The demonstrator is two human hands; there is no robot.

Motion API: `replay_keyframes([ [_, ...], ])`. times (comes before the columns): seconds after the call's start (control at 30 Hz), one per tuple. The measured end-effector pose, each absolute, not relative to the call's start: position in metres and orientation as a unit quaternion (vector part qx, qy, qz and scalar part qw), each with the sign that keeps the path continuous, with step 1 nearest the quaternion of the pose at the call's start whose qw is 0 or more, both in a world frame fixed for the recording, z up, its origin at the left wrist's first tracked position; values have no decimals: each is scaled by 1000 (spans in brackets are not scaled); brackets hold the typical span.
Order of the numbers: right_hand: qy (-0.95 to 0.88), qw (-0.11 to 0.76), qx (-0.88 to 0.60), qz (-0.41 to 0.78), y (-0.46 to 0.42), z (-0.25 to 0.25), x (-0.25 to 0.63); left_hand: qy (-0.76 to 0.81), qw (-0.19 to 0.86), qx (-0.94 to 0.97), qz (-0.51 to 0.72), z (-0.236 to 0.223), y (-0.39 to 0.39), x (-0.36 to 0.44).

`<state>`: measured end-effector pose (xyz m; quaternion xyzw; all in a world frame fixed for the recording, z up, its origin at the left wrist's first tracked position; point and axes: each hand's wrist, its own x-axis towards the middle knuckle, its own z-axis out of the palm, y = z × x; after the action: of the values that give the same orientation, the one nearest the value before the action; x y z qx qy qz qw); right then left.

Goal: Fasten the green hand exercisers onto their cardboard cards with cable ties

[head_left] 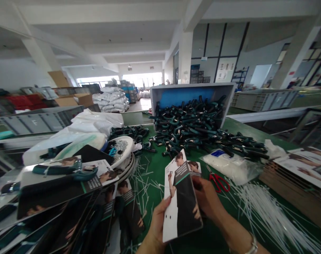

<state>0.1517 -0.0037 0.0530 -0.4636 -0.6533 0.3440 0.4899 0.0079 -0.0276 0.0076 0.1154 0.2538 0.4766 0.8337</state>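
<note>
The left hand (159, 222) grips the lower left edge of a printed cardboard insert (183, 201), and the right hand (206, 195) closes on its right edge from behind. The card's long axis tilts upward and away between them. Red-handled scissors (218, 182) lie nearby on the green desk (153, 176), with white plastic strips (266, 218) to the right, stacked printed cards (70, 208) to the left, and a heap of dark hand grippers (192, 127) beyond.

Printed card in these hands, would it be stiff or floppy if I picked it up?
The printed card is probably fairly stiff: it stands up straight between the left hand and right hand without sagging. It looks thin and light, and its smooth-looking face may slip a little.
</note>
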Motion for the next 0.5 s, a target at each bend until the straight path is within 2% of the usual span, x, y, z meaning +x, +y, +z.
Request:
replay_keyframes([
  [0.07,-681,445,-454,363,-2,58,149,235,838,113,479,6,-25,6],
  [0.2,-772,373,-437,273,-9,74,149,204,843,91,489,9,-25,5],
  [0.33,-825,331,-407,209,-11,86,143,221,821,25,526,8,-27,-1],
  [0.5,-848,299,-382,213,-8,90,141,226,813,22,536,0,-27,-5],
])
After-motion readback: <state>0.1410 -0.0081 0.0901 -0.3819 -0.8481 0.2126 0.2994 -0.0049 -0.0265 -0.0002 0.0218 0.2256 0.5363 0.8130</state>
